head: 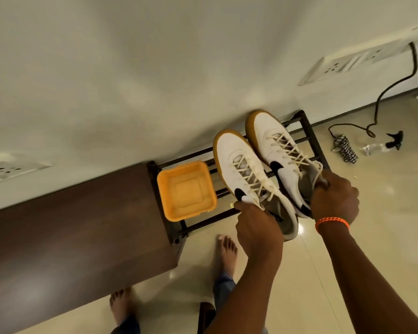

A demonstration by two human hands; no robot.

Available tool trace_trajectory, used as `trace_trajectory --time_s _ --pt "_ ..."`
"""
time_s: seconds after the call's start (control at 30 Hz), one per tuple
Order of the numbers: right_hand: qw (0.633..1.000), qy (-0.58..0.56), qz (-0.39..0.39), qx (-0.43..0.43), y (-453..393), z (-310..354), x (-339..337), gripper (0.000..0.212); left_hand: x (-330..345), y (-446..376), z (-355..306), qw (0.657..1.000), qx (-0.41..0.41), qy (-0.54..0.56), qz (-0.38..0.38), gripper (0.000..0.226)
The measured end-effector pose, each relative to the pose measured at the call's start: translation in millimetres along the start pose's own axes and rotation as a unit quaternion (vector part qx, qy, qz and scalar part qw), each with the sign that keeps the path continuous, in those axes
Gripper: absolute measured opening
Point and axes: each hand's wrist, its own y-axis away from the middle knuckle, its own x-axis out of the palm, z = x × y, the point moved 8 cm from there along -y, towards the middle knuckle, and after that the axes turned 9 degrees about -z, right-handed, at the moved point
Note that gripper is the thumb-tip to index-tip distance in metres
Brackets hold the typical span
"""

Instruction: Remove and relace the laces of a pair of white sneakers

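White leather with gum-coloured soles marks both sneakers in the head view, each fully laced with cream laces and held side by side over a dark metal slatted shoe rack (307, 131) against the wall. The left hand (256, 227) has its fingers curled round the collar of the left white sneaker (241, 169), and the right hand (333, 198), an orange braided band on its wrist, grips the heel opening of the right white sneaker (280, 145), fingers closed tight on the rim near the loose lace ends. An orange square plastic tub (186, 191) sits on the rack just beside the left shoe, next to a dark brown wooden bench top (70, 225). No lace is out yet, so this looks like fetching the pair. Carrying them level to a steady surface, toes pointing away, should make it easier to pull each lace from the top eyelets downward without snagging.
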Motion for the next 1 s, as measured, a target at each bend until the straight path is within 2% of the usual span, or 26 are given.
trace_trajectory --time_s 0.03,0.1,0.3,0.43,0.6,1.0 --pt "1.0 0.0 0.003 0.006 -4 -4 5 0.029 31 2 23 1.0 -0.015 -0.003 -0.022 0.042" --pt "1.0 -0.004 0.002 0.013 -13 -10 14 0.026 29 -3 27 0.998 -0.044 0.004 -0.035 0.042" --pt "0.997 0.004 -0.007 0.081 -32 -28 34 0.03 38 -27 23 0.997 -0.036 -0.032 -0.065 0.038" --pt "0.995 -0.015 0.0 0.095 -39 -36 42 0.032 37 -38 19 0.993 -0.024 -0.063 -0.096 0.039" --pt "0.994 -0.024 0.011 0.106 -35 -40 51 0.03 43 -48 22 0.992 -0.027 -0.082 -0.095 0.037" --pt "0.993 -0.051 0.028 0.104 -24 -46 70 0.036 47 -53 19 0.993 -0.029 -0.088 -0.069 0.049"
